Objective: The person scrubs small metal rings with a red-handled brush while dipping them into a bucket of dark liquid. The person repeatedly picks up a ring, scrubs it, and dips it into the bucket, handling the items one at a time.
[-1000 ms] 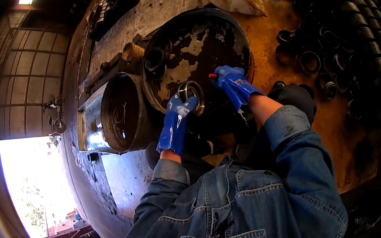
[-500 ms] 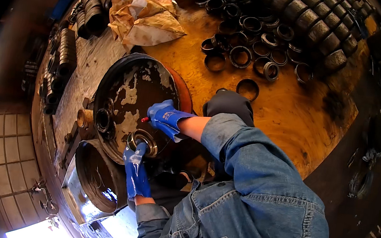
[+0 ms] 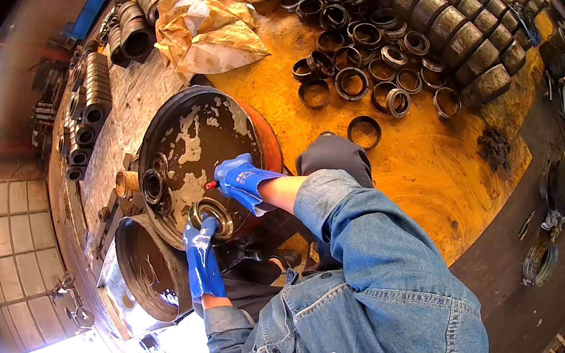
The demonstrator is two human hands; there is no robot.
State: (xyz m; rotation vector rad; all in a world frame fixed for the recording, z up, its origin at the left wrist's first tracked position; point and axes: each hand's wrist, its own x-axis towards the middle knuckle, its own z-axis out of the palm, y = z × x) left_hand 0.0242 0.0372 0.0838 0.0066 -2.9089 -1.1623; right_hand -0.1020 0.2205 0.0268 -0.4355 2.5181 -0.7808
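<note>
Ring, round, shiny metal (image 3: 224, 220): over the near edge of a dark, pale-blotched, orange-sided metal drum top (image 3: 228, 134), whose rim perhaps catches drips. Left hand (image 3: 200, 238), blue-gloved: closed on the ring's near rim, seemingly to steady it. Right hand (image 3: 236, 177), likewise gloved: curled into a fist about a slim red-ended tool (image 3: 211, 185); the remainder is hidden from where I stand. Black round ring (image 3: 145, 185): at the drum top's left, within easy reach. Dark metal rings (image 3: 389, 99), loose: scattered beyond, on yellow-brown flooring (image 3: 422, 171), apparently grouped for convenience.
</note>
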